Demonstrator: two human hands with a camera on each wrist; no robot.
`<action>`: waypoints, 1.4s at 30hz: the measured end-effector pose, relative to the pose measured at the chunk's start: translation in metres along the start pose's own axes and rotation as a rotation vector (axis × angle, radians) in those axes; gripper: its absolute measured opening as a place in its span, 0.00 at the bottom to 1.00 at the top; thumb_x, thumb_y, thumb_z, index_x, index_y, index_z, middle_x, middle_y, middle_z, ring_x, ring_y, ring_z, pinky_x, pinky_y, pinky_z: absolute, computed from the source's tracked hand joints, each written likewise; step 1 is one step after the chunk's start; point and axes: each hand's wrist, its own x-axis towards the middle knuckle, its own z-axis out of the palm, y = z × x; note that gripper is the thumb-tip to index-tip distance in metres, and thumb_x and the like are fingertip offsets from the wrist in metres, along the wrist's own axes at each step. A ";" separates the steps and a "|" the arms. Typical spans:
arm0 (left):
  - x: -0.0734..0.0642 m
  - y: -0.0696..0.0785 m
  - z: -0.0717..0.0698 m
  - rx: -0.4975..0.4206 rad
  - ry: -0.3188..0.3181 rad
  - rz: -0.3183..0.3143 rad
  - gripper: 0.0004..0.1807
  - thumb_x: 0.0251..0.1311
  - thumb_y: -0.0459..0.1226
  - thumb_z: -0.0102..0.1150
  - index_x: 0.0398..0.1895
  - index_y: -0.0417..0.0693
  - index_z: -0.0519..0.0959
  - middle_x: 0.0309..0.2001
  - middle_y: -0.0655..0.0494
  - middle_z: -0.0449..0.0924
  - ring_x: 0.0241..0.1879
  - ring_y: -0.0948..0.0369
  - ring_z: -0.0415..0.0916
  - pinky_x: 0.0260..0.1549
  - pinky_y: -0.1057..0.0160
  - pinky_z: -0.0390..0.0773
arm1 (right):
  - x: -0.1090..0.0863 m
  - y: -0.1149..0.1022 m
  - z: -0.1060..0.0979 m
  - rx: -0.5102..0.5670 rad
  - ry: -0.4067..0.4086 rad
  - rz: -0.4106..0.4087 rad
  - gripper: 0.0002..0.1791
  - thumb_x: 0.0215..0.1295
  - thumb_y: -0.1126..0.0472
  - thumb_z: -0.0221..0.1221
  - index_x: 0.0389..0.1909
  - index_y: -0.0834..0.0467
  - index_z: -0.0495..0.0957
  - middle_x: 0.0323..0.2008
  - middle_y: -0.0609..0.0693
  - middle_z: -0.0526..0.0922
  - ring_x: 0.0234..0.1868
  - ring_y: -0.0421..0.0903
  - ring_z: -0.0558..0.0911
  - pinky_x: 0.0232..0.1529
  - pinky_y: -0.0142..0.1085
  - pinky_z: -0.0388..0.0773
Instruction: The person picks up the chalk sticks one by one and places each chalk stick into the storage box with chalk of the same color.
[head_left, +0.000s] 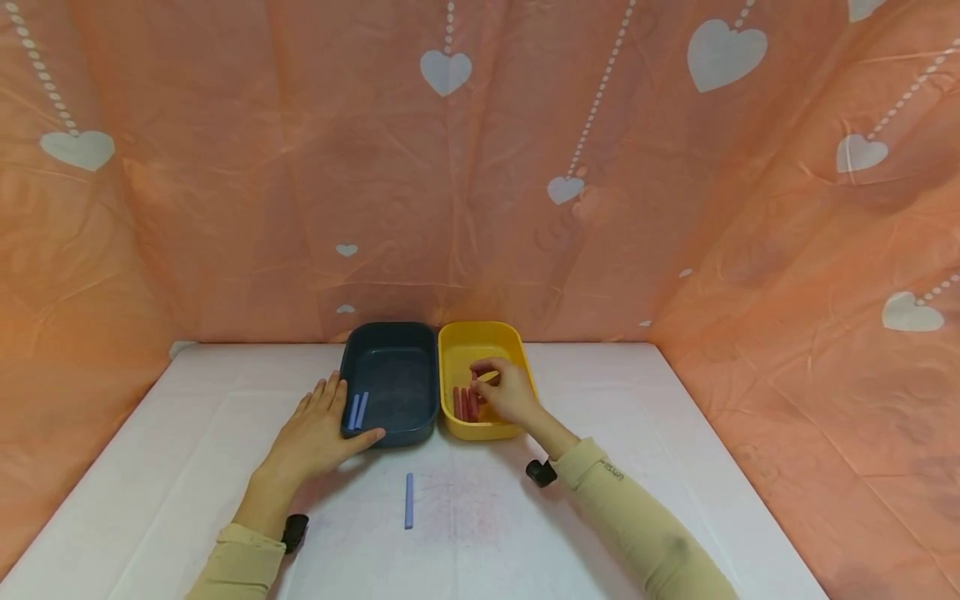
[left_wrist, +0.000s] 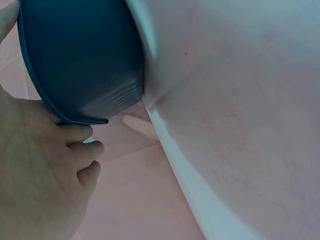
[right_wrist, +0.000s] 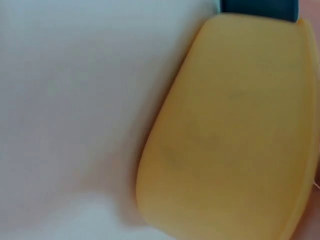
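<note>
A dark blue tray holds two blue-violet chalk sticks at its near left. My left hand rests against this tray, fingers extended along the left rim and thumb along the near rim. Beside it stands a yellow tray with several red chalk sticks in its near left part. Over the yellow tray, my right hand pinches a red chalk stick between thumb and forefinger, close to the others; the fingers partly cover it. The right wrist view shows mostly the yellow tray's outer wall.
One more blue-violet chalk stick lies on the white tablecloth in front of the trays, near faint coloured smudges. An orange curtain with white hearts hangs behind the table and at both sides.
</note>
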 end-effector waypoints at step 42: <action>-0.001 -0.001 0.000 -0.005 0.008 0.001 0.66 0.61 0.70 0.59 0.77 0.20 0.51 0.79 0.24 0.46 0.78 0.30 0.45 0.76 0.33 0.49 | 0.033 0.022 0.002 -0.353 -0.217 0.199 0.08 0.65 0.68 0.69 0.43 0.65 0.87 0.37 0.54 0.88 0.33 0.42 0.83 0.39 0.31 0.83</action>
